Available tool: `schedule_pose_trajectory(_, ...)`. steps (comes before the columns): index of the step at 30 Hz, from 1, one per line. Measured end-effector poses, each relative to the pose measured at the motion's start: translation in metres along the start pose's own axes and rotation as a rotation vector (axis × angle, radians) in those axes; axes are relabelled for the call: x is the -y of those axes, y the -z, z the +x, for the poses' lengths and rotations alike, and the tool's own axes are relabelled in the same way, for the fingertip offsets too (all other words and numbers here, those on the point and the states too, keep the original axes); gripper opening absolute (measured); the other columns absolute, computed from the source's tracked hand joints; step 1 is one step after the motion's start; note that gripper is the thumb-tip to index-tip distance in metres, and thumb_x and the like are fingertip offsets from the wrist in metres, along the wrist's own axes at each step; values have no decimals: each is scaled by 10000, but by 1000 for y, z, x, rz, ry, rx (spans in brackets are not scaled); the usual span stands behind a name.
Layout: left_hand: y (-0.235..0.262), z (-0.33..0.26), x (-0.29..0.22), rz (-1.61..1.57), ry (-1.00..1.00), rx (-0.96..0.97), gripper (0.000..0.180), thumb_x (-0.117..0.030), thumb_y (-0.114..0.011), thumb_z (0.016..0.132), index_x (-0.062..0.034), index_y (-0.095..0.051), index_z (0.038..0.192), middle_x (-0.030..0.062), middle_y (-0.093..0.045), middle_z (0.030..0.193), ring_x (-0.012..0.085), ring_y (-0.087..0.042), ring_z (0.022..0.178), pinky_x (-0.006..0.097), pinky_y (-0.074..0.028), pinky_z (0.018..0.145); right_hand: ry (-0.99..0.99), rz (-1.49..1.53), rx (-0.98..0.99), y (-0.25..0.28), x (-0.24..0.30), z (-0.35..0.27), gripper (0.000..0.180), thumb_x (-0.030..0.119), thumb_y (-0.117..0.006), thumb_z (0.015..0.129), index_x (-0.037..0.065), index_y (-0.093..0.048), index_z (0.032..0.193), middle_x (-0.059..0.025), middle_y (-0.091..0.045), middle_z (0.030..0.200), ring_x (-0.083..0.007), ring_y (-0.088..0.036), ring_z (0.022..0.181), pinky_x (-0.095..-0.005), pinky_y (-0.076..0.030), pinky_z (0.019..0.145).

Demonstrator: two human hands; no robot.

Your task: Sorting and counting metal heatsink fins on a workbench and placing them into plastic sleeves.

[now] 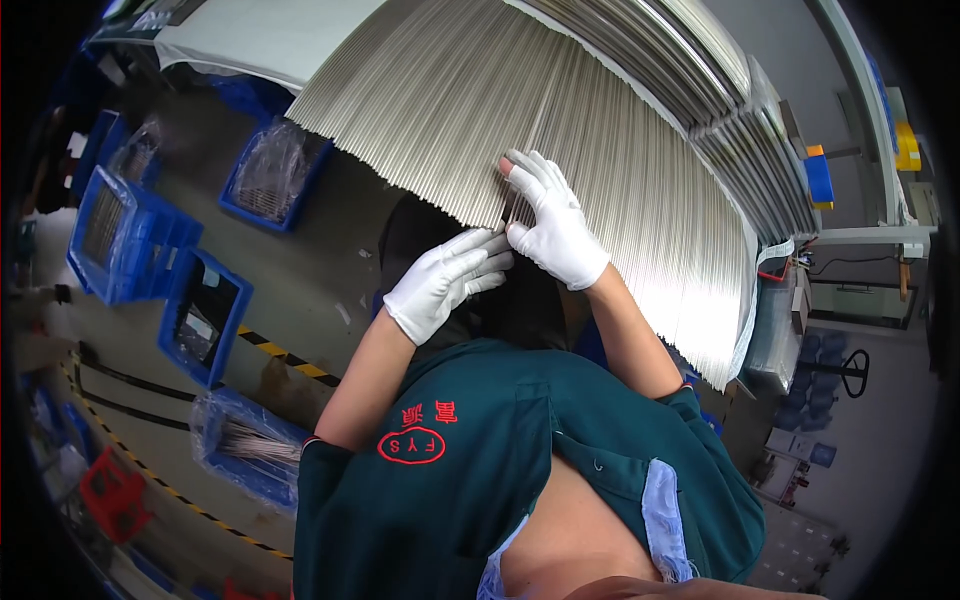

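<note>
While the rods (600, 150) fan across the counter with long axes toward 1 o'clock, the right hand (553, 222) presses flat, fingers together, at their near ends, nearer than the left hand (445, 280), loosely curled, empty.

Rods (600, 130) cut off at top edge; near ends partly hidden under right hand (553, 225). Crate (275, 172) contents blurred under plastic film.

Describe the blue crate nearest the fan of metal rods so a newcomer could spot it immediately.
Start at the wide fan of thin metal rods on the table. Just below its left end, on the grey floor, sits a blue crate. Unlike the crates further left, it is lined with crinkled clear plastic and stands alone.
</note>
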State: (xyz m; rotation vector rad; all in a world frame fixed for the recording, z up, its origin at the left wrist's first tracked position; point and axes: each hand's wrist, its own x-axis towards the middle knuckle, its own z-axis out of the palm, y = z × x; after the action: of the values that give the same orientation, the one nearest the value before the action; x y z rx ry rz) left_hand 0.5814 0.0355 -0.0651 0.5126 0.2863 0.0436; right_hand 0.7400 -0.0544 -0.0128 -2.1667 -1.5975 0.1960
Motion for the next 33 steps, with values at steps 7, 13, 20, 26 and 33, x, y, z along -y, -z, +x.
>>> schedule_pose_trajectory(7,6,3,3,-13,-1,4,472,-136,-489,922,29,-345,1341,186,-419,1343,297,-480,1180,437,-412,967,9,-15,22,-2,5,5,626,178,-623,703,25,-447,1284,-191,-409,1350,-377,-294,1310,-452,-194,1106)
schedule_pose_trajectory(13,2,-1,-5,-15,-17,-67,421,-115,-488,923,32,-392,1305,186,-464,1299,307,-502,1158,431,-423,956,4,17,42,-2,3,6,630,172,-622,703,26,-443,1289,-189,-404,1355,-370,-291,1314,-454,-190,1108)
schedule_pose_trajectory(20,8,-1,-3,-30,-25,-41,396,-107,-485,924,27,-418,1290,182,-479,1284,306,-510,1150,425,-428,949,29,-19,57,-4,9,11,630,168,-620,704,29,-443,1293,-186,-402,1359,-365,-283,1320,-448,-188,1111)
schedule_pose_trajectory(26,9,-2,-5,-39,-31,-55,387,-111,-481,927,24,-425,1285,167,-497,1256,295,-518,1139,421,-428,948,28,56,58,-4,10,14,626,165,-619,709,32,-442,1295,-184,-403,1359,-366,-284,1320,-447,-179,1114)
schedule_pose_trajectory(33,15,-2,-4,-62,-44,-57,407,-124,-484,925,20,-406,1297,161,-492,1261,288,-504,1153,422,-415,960,38,6,84,-4,11,16,645,156,-627,708,53,-429,1313,-175,-387,1374,-371,-266,1327,-444,-193,1109)
